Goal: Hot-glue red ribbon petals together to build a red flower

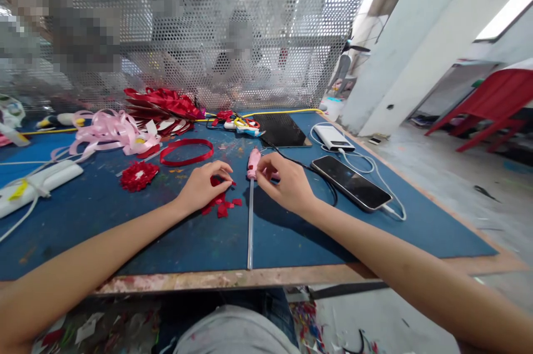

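My left hand [208, 185] hovers over a small pile of red ribbon pieces [222, 208], thumb and forefinger brought together with a bit of red at their tips. A pink glue gun [253, 161] lies beside my right hand [287, 182], its clear glue stick [250, 226] pointing toward the table's front edge. My right thumb and forefinger are pinched right at the gun's side; whether they grip it or something tiny is hidden. Left of my left hand lie a red ribbon flower [139, 176] and a red ribbon loop [186, 152].
Pink ribbon [112, 131] and a heap of red ribbon [162, 104] lie at the back left, near a white power strip [41, 185]. On the right are a phone [352, 182], a white power bank [333, 136] and cables. A perforated metal screen [200, 54] closes the back.
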Available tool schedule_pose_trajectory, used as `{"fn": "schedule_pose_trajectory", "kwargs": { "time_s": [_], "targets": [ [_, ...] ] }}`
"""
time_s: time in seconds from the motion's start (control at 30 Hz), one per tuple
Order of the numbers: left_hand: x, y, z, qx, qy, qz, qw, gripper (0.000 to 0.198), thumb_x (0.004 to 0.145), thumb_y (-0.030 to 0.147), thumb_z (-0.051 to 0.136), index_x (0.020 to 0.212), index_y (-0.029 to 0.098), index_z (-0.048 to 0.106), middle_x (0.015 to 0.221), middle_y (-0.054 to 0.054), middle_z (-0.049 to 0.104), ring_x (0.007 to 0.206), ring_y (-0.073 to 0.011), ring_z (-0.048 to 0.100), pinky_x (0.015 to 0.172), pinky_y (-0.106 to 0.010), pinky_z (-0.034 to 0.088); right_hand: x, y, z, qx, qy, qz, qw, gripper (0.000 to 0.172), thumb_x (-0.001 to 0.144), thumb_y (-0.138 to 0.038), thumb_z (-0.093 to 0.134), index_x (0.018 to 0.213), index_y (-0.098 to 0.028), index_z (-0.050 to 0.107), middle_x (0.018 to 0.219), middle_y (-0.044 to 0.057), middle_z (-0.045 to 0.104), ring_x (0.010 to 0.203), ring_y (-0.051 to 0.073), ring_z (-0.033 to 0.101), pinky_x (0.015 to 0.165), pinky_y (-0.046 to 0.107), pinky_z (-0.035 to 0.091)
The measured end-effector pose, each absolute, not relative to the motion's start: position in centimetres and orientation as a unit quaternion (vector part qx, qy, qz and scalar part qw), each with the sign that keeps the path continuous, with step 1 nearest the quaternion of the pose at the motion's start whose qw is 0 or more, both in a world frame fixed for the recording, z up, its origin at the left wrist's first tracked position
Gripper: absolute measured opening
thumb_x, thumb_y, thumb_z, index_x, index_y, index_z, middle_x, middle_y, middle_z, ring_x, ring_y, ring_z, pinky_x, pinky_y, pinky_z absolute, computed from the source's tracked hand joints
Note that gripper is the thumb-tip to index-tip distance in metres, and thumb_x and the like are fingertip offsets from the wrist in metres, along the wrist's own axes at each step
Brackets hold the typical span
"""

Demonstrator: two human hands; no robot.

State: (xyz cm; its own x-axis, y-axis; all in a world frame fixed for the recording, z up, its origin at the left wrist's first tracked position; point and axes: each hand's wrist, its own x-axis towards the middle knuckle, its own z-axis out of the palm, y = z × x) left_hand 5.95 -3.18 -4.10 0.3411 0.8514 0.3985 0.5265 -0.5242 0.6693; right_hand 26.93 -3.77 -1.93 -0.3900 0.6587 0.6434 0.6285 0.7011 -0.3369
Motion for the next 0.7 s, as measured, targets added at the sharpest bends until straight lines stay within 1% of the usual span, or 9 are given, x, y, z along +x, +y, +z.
{"fn": "schedule_pose_trajectory", "kwargs": {
  "time_s": [0.17,0.37,0.47,0.57,0.63,0.7],
  "targets": [
    [5.9,-3.2,-4.3,0.816,0.428,0.340,0.185,0.014,0.077,0.022,0.056,0.092,0.020,0.056,0.085,-0.001,0.071,0.084,-0.0170,0.065,0.081,-0.032,0.046,26.9,-3.8,-2.1,-0.388,-0.835,0.024,0.390,0.003,0.077,-0.019,0.049,0.080,-0.020,0.049,0.066,-0.001,0.057,0.058,0.011,0.054,0.060,0.023,0.040],
    [5.6,-3.1,-3.9,0.801,0.448,0.348,0.191,0.014,0.082,0.023,0.049,0.092,0.020,0.058,0.088,-0.001,0.070,0.087,-0.0167,0.064,0.083,-0.031,0.045,27.0,-3.6,-2.2,-0.390,-0.839,0.016,0.379,0.001,0.079,-0.020,0.049,0.079,-0.020,0.049,0.065,-0.002,0.057,0.058,0.010,0.053,0.059,0.022,0.039],
    [5.1,-3.0,-3.7,0.797,0.461,0.349,0.174,0.016,0.082,0.025,0.048,0.090,0.020,0.060,0.090,-0.002,0.069,0.089,-0.0173,0.062,0.084,-0.031,0.044,27.4,-3.1,-2.1,-0.402,-0.838,0.003,0.368,0.002,0.079,-0.022,0.049,0.079,-0.019,0.049,0.066,-0.002,0.057,0.059,0.011,0.053,0.059,0.023,0.037],
    [4.4,-3.0,-3.5,0.802,0.467,0.344,0.143,0.018,0.082,0.026,0.046,0.086,0.021,0.063,0.093,-0.003,0.068,0.093,-0.0187,0.059,0.087,-0.033,0.043,27.9,-2.4,-2.0,-0.418,-0.845,-0.019,0.332,0.004,0.078,-0.022,0.049,0.080,-0.019,0.049,0.074,0.002,0.059,0.069,0.015,0.053,0.063,0.026,0.037],
    [3.9,-3.0,-3.3,0.811,0.458,0.339,0.131,0.022,0.083,0.027,0.044,0.083,0.020,0.065,0.094,-0.003,0.068,0.096,-0.0190,0.059,0.091,-0.034,0.041,28.2,-1.8,-2.1,-0.425,-0.852,-0.030,0.304,0.006,0.076,-0.020,0.049,0.082,-0.019,0.050,0.082,0.005,0.060,0.078,0.019,0.053,0.069,0.029,0.039],
    [3.4,-2.9,-3.3,0.821,0.449,0.331,0.121,0.023,0.083,0.028,0.044,0.082,0.020,0.066,0.095,-0.004,0.068,0.098,-0.0191,0.058,0.094,-0.036,0.039,28.6,-1.3,-2.3,-0.431,-0.858,-0.033,0.276,0.012,0.073,-0.017,0.049,0.084,-0.018,0.051,0.090,0.007,0.059,0.085,0.022,0.052,0.076,0.033,0.039]
  ]
}}
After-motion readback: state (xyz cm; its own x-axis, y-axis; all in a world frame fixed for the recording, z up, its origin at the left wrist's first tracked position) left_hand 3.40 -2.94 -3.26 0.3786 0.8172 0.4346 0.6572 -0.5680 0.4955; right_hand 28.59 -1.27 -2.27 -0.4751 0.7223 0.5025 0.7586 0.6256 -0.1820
